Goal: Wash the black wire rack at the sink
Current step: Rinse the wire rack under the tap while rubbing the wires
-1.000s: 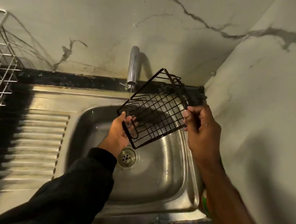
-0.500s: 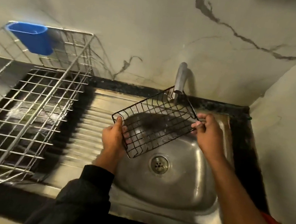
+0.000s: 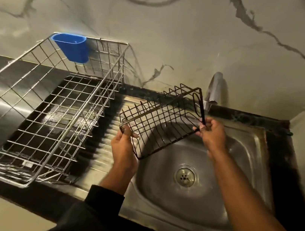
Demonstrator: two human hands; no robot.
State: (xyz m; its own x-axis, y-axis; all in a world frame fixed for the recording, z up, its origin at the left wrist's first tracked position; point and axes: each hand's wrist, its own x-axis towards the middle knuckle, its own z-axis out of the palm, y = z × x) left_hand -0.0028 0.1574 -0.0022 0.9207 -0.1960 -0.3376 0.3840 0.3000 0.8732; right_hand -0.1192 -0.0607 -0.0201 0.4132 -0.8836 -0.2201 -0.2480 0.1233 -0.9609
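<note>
Left of the sink (image 3: 262, 143), a silver dish basket (image 3: 45, 111) with a blue cup (image 3: 70, 47) has come into view as the black wire rack (image 3: 158, 124) swung away from the tap (image 3: 214, 89) toward the sink's left rim; rinsing looks finished or paused. Over the sink, the left hand (image 3: 123, 146) pinches the rack's near-left corner, while the right hand (image 3: 212, 133) curls its fingers round the far-right edge.
</note>
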